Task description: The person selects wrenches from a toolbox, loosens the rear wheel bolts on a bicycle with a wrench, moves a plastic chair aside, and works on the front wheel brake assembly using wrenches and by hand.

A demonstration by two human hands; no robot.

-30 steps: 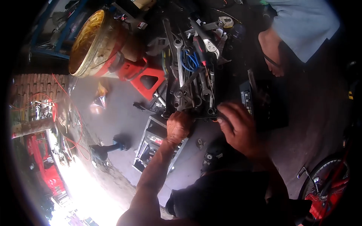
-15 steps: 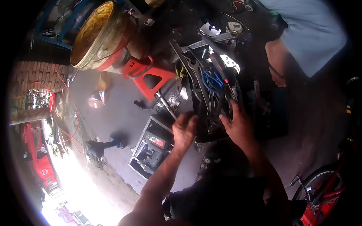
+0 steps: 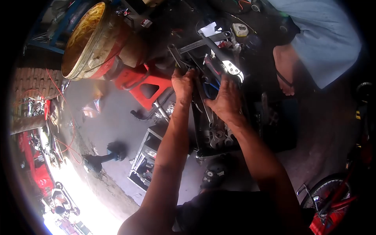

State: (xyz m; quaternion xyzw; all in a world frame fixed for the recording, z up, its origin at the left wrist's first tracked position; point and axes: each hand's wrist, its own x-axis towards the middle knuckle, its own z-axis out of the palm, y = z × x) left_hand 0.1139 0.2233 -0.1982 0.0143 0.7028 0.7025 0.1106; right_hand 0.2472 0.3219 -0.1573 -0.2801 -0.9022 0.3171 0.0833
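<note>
My left hand (image 3: 183, 85) is at the left side of a dark tool tray (image 3: 219, 153), its fingers curled at long wrenches (image 3: 173, 53); whatever they grip is hidden. Farther right, my right hand (image 3: 227, 100) reaches over the tools with its thumb apart from its extended fingers. Just beyond its fingertips lie a dark-handled screwdriver (image 3: 211, 64) and silver locking pliers (image 3: 234, 70). A bit of blue cable (image 3: 212, 85) shows between thumb and fingers. Several wrench heads (image 3: 217, 137) lie at the tray's near end.
To the left stand a red jack stand (image 3: 143, 84), a dirty bucket (image 3: 88, 47) and an open case (image 3: 137, 166) on the floor. A tape measure (image 3: 240, 29) lies beyond the tray. Another person's foot (image 3: 285, 70) is at the right; a bicycle wheel (image 3: 327, 192) is at lower right.
Both hands have moved forward over the tray, the left onto the wrenches at its left side, the right up toward the screwdriver and pliers. The view has shifted slightly.
</note>
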